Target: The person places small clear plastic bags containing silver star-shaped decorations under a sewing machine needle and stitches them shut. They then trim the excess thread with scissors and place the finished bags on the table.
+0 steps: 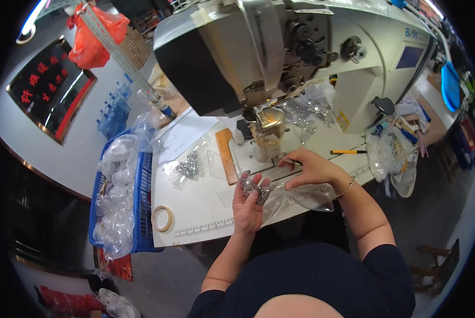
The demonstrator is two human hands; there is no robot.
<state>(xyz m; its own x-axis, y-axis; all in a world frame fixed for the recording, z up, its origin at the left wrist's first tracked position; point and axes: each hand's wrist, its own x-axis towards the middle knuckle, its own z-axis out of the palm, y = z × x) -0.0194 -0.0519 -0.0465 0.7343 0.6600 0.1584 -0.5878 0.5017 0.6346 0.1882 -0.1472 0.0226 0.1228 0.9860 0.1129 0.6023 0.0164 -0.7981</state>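
Observation:
In front of the sewing machine, my left hand is closed round a silvery beaded piece, its fingers pointing up. From that piece, clear plastic sheeting spreads right, under my right hand and over the table's front edge. My right hand is beside the machine's needle area, with thumb and fingers curled. A small dark slim tool shows at its fingertips; its exact kind is too small to make out. An orange-brown flat strip lies left of the needle area.
Left on the white table are a tape roll and a bag of silvery pieces. A blue basket of clear plastic stands beside it. More silvery pieces lie behind the needle. A yellow pencil rests right.

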